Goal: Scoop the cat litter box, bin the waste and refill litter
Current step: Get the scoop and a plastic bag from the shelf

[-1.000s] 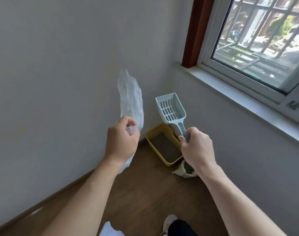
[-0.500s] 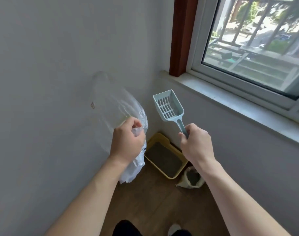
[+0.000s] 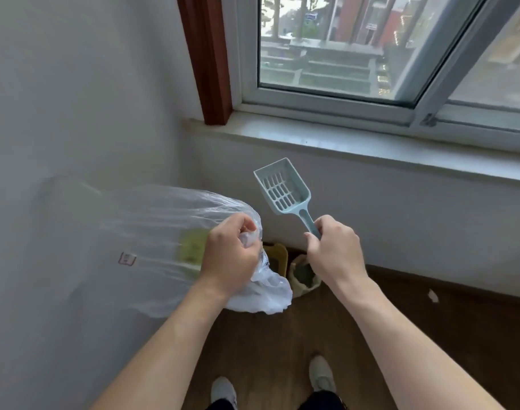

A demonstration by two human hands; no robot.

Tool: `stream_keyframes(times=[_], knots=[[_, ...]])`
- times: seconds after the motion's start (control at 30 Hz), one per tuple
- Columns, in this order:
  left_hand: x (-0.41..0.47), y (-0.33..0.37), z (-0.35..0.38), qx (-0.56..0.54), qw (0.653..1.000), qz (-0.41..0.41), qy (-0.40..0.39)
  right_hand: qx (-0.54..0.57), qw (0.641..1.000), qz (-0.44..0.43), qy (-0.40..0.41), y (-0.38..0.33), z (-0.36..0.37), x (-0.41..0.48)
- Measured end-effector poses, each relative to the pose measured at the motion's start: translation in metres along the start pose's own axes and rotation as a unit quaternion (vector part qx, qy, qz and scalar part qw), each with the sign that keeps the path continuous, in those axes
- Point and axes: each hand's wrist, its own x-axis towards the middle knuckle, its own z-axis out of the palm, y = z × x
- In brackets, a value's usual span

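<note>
**Bag and scoop held up in the corner under the window**

From my remote seat I see the left hand [image 3: 229,255] clenched on the gathered mouth of a clear plastic bag [image 3: 164,220], which billows out leftward against the wall. The right hand [image 3: 332,253] grips the handle of a pale blue slotted scoop [image 3: 282,187], pan tilted upward. The yellow litter box [image 3: 278,255] sits on the wooden floor [image 3: 282,335] in the corner, mostly hidden behind the bag. An open litter sack [image 3: 304,276] stands just beside it.
</note>
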Motion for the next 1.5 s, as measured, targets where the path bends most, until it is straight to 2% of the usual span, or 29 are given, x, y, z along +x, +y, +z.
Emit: stream_keyframes(times=[0.17, 0.37, 0.77, 0.97, 1.1, 1.3, 1.5], knots=[[0.013, -0.021, 0.008, -0.022, 0.999, 0.002, -0.027, -0.015, 0.999, 0.027, 0.008, 0.004, 0.016, -0.002], [0.025, -0.065, 0.051, -0.005, 1.000, 0.007, -0.022, -0.015, 1.000, 0.013, -0.020, 0.032, 0.065, 0.030], [0.017, -0.217, 0.228, 0.021, 0.998, -0.056, -0.008, -0.032, 0.995, -0.022, -0.091, 0.170, 0.238, 0.117], [-0.011, -0.327, 0.331, 0.019, 0.996, -0.085, -0.001, -0.041, 0.992, -0.026, -0.120, 0.254, 0.368, 0.139], [-0.030, -0.403, 0.392, 0.060, 0.995, -0.063, -0.045, -0.039, 0.992, -0.028, -0.116, 0.308, 0.458, 0.144], [-0.041, -0.488, 0.448, 0.125, 0.982, 0.008, -0.138, -0.047, 0.991, 0.034, -0.123, 0.366, 0.574, 0.140], [-0.044, -0.540, 0.486, 0.108, 0.986, 0.034, -0.124, -0.030, 0.990, 0.049, -0.129, 0.393, 0.641, 0.139]])
